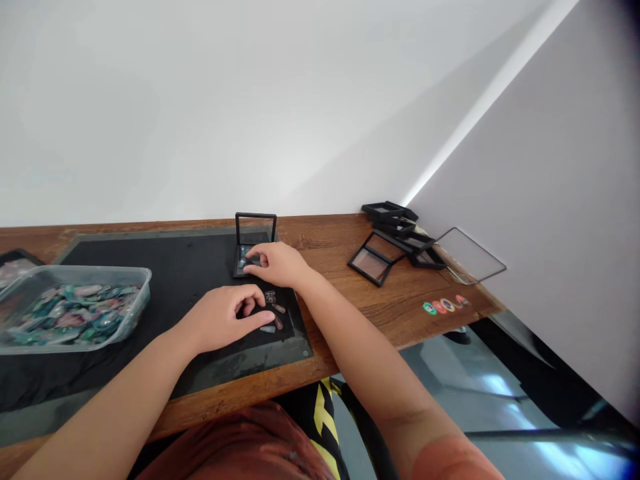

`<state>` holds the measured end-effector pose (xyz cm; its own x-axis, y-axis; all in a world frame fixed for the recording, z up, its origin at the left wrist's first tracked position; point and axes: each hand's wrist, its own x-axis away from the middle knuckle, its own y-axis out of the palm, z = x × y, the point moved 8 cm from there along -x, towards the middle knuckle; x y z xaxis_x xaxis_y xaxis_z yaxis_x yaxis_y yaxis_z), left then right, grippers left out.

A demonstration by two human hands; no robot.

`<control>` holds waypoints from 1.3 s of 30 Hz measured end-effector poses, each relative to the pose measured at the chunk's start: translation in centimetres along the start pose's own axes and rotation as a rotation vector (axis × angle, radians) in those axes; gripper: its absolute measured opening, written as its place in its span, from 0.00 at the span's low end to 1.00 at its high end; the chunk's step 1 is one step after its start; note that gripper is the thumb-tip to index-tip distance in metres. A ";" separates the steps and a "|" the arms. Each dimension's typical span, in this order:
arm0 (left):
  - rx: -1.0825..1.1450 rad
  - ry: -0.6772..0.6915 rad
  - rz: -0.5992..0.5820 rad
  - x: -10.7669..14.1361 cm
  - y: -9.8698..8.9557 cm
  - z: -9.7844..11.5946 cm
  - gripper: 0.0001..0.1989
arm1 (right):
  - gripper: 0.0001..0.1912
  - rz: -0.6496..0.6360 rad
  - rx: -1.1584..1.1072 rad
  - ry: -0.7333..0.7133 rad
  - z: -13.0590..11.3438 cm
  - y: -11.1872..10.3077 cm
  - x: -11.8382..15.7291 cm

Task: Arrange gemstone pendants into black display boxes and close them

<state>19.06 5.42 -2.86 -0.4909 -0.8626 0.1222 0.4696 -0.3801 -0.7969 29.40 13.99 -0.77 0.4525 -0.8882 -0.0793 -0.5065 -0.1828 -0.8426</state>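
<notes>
A small black hinged case [256, 215] stands open on the dark mat [200, 253], its lid upright and bluish pieces in its base. My right hand [277, 263] reaches over that base, fingers curled and close together at the pieces; whatever they pinch is too small to make out. Nearer the front edge, my left hand [225, 319] rests on the mat with thumb and index finger apart and nothing visible between them. Beside its fingertips lie several small nail-shaped pieces [279, 309], some dark, some pinkish, one grey.
At left, a clear plastic tub [145, 283] holds many teal and pink pieces, with another dark-framed case [23, 255] behind it. Several black frames [395, 227] pile up at the back right. Round colourful stickers [440, 307] lie near the table's [320, 233] right end.
</notes>
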 end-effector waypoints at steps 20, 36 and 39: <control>-0.080 0.151 -0.064 0.1 0.5 0.5 0.10 | 0.07 -0.500 0.072 0.061 0.2 -0.4 2.8; -0.047 0.171 -0.018 -0.1 0.8 1.1 0.11 | 0.02 -0.358 0.007 -0.041 -0.7 -1.6 2.7; -0.009 0.100 -0.005 -0.1 0.3 0.5 0.14 | 0.02 -0.351 -0.015 -0.040 -0.6 -1.6 2.6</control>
<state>19.62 5.19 -2.81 -0.5646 -0.8226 0.0670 0.4605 -0.3813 -0.8016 30.93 11.70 0.67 0.6294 -0.7529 0.1925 -0.3257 -0.4805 -0.8143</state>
